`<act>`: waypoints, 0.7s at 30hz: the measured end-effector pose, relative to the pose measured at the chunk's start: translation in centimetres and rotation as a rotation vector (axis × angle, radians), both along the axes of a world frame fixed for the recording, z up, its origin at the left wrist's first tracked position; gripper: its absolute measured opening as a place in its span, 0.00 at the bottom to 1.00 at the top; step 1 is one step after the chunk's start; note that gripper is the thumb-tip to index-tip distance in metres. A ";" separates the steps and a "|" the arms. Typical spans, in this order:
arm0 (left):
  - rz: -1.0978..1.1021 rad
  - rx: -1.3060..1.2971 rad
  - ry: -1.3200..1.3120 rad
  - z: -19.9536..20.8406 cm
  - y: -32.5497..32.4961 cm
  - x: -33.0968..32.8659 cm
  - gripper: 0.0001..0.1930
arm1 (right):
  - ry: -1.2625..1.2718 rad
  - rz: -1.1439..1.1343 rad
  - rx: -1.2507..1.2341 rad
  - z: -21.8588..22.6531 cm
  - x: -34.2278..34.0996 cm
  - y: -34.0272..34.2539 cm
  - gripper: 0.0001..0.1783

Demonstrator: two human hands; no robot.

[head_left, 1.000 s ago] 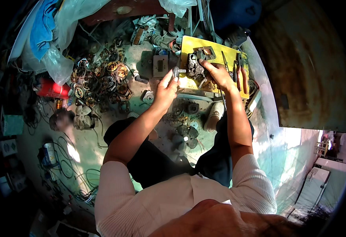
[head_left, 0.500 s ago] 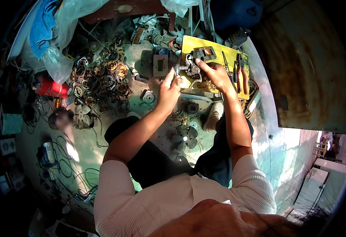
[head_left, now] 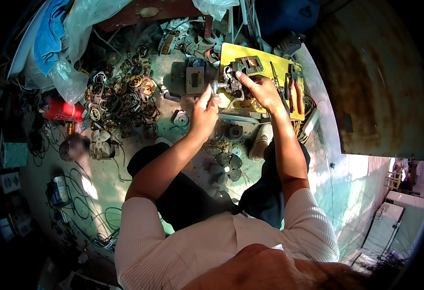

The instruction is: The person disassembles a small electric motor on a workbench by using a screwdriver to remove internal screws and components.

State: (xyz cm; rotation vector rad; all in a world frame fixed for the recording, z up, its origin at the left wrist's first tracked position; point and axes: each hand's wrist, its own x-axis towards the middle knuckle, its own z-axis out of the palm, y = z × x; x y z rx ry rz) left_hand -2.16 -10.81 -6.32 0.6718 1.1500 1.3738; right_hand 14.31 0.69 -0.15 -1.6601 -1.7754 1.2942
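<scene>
Closed round a shiny metal socket wrench (head_left: 215, 87), my left hand (head_left: 203, 115) is at the left edge of a yellow board (head_left: 231, 50). The wrench's socket end points right and meets the side of a dark, grimy motor part (head_left: 232, 83). My right hand (head_left: 264, 93) grips this part from the right, its thumb on top and its fingers mostly hidden. A bent pale wire or lead hangs below the part. Behind it on the board rests a square metal frame (head_left: 251, 65) with a coppery middle. Red-handled pliers (head_left: 297, 94) and other dark tools lie right of my right hand.
A large heap of copper-wound motor cores (head_left: 129, 92) covers the floor at left. A grey box-shaped part (head_left: 195, 79) stands left of the board. Fan blades (head_left: 229, 166) lie between my feet. Loose cables (head_left: 81, 203) trail at lower left; a rusty panel (head_left: 381, 87) rises at right.
Both hands, the wrench and the motor part appear slightly further left, along with a small shift of the whole view. The grips look the same.
</scene>
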 end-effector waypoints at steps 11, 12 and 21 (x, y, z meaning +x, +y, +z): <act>-0.021 -0.036 -0.004 0.4 0.2 -0.3 0.25 | -0.118 -0.009 0.071 0.3 -0.4 -0.5 0.40; -0.027 -0.034 -0.010 0.3 0.3 -0.4 0.25 | -0.131 -0.014 0.095 0.3 -0.5 -0.7 0.41; -0.040 -0.074 -0.022 0.8 0.6 0.1 0.22 | -0.219 -0.131 0.302 0.9 -1.7 -2.5 0.44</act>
